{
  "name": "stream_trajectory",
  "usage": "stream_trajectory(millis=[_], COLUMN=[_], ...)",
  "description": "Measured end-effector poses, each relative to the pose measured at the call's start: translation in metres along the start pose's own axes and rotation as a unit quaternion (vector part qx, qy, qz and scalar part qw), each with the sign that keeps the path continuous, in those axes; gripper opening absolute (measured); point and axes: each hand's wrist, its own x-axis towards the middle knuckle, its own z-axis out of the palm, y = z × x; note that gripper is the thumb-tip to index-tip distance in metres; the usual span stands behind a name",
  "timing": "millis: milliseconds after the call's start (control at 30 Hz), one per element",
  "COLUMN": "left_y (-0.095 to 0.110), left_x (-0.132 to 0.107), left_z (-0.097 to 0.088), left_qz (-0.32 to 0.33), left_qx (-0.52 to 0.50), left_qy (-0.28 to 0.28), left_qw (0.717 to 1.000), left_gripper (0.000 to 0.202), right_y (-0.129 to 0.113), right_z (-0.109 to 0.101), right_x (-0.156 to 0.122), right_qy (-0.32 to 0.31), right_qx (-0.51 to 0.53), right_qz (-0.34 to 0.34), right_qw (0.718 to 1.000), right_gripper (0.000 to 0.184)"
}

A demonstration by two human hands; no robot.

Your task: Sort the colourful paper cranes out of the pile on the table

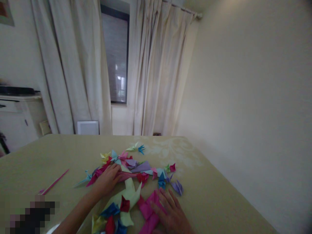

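My left hand (111, 177) reaches into a pile of colourful origami pieces, its fingers bent together over a long pink folded paper (128, 175). Nearer to me, my right hand (174, 213) lies with fingers spread on a magenta folded paper (153, 208), pressing it against the table. Between my arms sits a pale green folded paper (133, 194), with a dark red piece (124, 204) and several blue, yellow and red ones beside it. A blue piece (161, 180) and a purple origami crane (177, 187) lie just beyond my right fingertips.
The table (214, 195) has a pale floral pattern and borders a wall on the right. A thin pink stick (55, 182) lies at the left, near a pixelated dark patch. At the back are a pale green and a blue piece (141, 149), then curtains (161, 71) and a window.
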Motion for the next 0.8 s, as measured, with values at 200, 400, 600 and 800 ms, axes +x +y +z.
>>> stream_trajectory(millis=[200,400,600,800], left_y=[0.004,-0.014,-0.010,0.024], left_x=[-0.021,-0.042,-0.070,-0.125], left_z=[-0.006,-0.011,-0.021,0.013], left_qz=[-0.002,-0.163,-0.145,-0.012], left_qx=[-0.073,0.096,-0.010,-0.074], left_qy=[0.115,0.129,0.044,-0.017], left_qw=[0.991,0.973,0.988,0.997], left_gripper=[0.037,0.060,0.058,0.074], right_y=[0.005,0.027,0.046,0.042], right_z=[-0.034,-0.039,-0.034,-0.020], right_x=[0.041,0.100,0.154,0.210], right_qy=[-0.048,-0.065,-0.111,-0.112], right_qx=[-0.006,-0.052,-0.034,-0.002], right_qz=[0.142,0.268,0.244,0.158], right_qw=[0.989,0.960,0.963,0.981], right_gripper=[0.092,0.107,0.092,0.076])
